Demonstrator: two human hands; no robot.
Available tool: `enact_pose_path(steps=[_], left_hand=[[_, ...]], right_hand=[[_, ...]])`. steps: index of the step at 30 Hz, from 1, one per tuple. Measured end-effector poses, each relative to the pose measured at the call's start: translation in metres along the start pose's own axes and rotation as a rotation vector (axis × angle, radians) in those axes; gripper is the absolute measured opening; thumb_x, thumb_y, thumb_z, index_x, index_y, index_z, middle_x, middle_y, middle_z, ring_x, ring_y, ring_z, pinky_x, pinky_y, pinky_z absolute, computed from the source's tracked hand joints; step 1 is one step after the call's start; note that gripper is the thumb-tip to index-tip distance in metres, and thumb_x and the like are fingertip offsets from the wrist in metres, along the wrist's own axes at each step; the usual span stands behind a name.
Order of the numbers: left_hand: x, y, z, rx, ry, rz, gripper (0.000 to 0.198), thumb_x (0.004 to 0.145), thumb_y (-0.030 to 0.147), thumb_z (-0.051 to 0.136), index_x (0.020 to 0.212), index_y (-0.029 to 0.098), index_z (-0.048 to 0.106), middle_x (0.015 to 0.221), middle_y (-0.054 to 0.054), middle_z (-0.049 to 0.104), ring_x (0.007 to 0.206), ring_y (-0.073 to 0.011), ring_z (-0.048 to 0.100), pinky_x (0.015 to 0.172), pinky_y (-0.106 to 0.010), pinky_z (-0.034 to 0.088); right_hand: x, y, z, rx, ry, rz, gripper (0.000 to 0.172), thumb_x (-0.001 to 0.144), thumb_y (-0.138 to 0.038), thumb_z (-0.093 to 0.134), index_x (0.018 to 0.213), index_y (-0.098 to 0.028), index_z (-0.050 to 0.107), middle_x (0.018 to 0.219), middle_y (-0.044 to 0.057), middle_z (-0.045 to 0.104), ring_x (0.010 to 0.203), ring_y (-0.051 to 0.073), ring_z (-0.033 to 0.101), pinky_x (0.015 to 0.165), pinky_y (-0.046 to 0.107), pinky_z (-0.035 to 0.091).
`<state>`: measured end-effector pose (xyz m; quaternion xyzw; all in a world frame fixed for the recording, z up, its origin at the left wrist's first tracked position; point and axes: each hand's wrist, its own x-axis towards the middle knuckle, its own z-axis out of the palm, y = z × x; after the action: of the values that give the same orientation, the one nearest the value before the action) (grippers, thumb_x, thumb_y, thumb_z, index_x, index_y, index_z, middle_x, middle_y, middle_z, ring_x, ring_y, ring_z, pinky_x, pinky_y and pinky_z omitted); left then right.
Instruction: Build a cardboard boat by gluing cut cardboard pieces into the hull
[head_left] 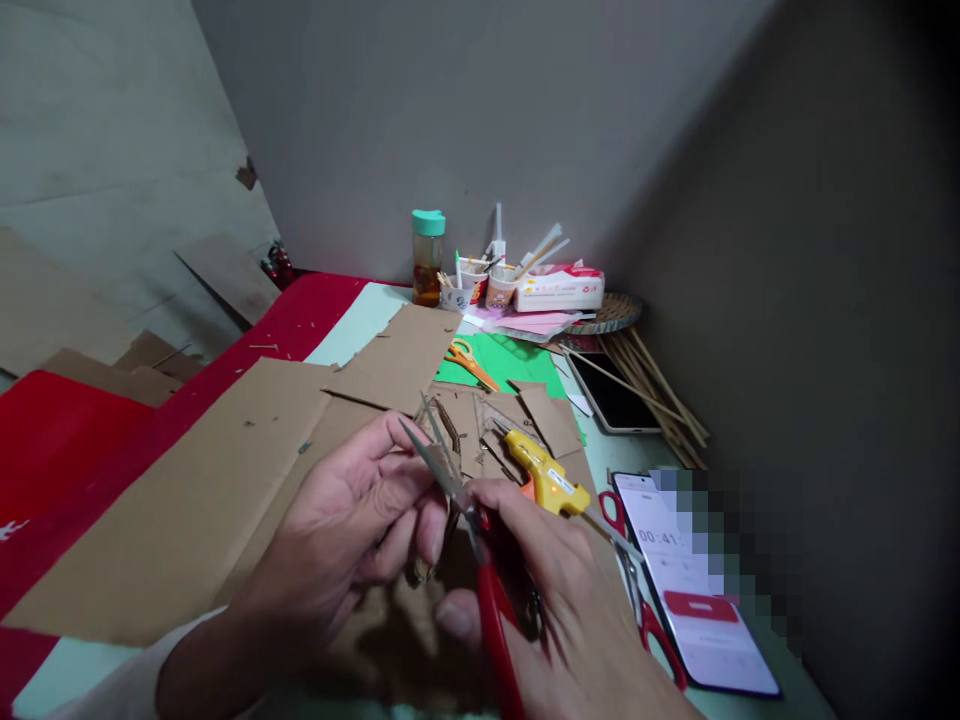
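Note:
My right hand [559, 570] is closed around the red handles of a pair of scissors [491, 590]. Their blades stand slightly apart and point up and away to the left, close to my left fingertips. My left hand [367, 510] pinches a small piece of brown cardboard [442, 458], mostly hidden by the fingers and blades. It appears to lie between the blades. Just beyond my right hand, a yellow glue gun [551, 475] rests on cardboard. Large cardboard sheets [202, 480] spread out to the left of my hands.
Orange scissors [476, 365] lie on green paper [517, 360]. A second red-handled pair [634, 580] is beside a phone [690, 590] at right. Farther back are a tablet [611, 390], wooden sticks [660, 400], a tissue pack [559, 290], cups with straws [501, 290] and a bottle [428, 262].

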<state>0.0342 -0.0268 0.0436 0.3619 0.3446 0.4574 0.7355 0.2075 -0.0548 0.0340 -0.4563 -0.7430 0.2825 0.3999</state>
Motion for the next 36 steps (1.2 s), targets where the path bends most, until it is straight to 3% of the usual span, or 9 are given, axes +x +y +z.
enact_pose_path(steps=[11, 16, 27, 32, 36], left_hand=[[0.001, -0.001, 0.002, -0.021, -0.007, -0.011, 0.037, 0.081, 0.042, 0.085, 0.081, 0.018, 0.058, 0.056, 0.002, 0.070, 0.035, 0.0013, 0.020, 0.037, -0.015, 0.009], [0.002, 0.001, 0.002, -0.032, -0.001, -0.017, 0.037, 0.079, 0.041, 0.087, 0.082, 0.018, 0.060, 0.055, 0.001, 0.071, 0.035, 0.0018, 0.021, 0.037, -0.013, 0.011], [0.001, -0.008, -0.001, -0.006, -0.006, 0.030, 0.033, 0.085, 0.042, 0.082, 0.088, 0.019, 0.058, 0.056, 0.002, 0.071, 0.034, 0.0020, 0.023, 0.040, -0.011, 0.016], [0.000, -0.012, -0.003, 0.007, 0.010, 0.039, 0.030, 0.088, 0.039, 0.079, 0.091, 0.019, 0.056, 0.058, 0.000, 0.072, 0.035, 0.0018, 0.022, 0.039, -0.011, 0.014], [0.001, -0.010, -0.003, 0.010, -0.019, 0.034, 0.027, 0.090, 0.037, 0.076, 0.091, 0.019, 0.055, 0.059, 0.001, 0.071, 0.036, 0.0018, 0.022, 0.039, -0.011, 0.015]], right_hand=[[-0.009, 0.010, 0.000, -0.053, -0.101, 0.062, 0.034, 0.091, -0.059, 0.065, 0.104, -0.028, 0.064, 0.078, -0.002, 0.067, 0.058, 0.017, 0.055, 0.053, 0.028, 0.036], [-0.009, 0.011, -0.002, -0.050, -0.129, 0.059, 0.029, 0.090, -0.053, 0.067, 0.102, -0.027, 0.062, 0.085, -0.002, 0.069, 0.064, 0.017, 0.059, 0.057, 0.027, 0.041], [-0.001, 0.004, 0.001, -0.014, -0.023, -0.102, 0.010, 0.096, -0.030, 0.059, 0.089, -0.024, 0.055, 0.068, -0.007, 0.060, 0.053, 0.010, 0.053, 0.052, 0.019, 0.041], [-0.007, 0.010, 0.005, -0.047, -0.024, -0.135, 0.011, 0.093, -0.021, 0.056, 0.085, -0.025, 0.050, 0.063, -0.008, 0.055, 0.048, 0.009, 0.046, 0.048, 0.019, 0.037], [-0.008, 0.014, 0.009, -0.089, -0.018, -0.158, 0.013, 0.093, -0.017, 0.054, 0.085, -0.024, 0.048, 0.067, -0.007, 0.057, 0.051, 0.009, 0.050, 0.053, 0.019, 0.041]])
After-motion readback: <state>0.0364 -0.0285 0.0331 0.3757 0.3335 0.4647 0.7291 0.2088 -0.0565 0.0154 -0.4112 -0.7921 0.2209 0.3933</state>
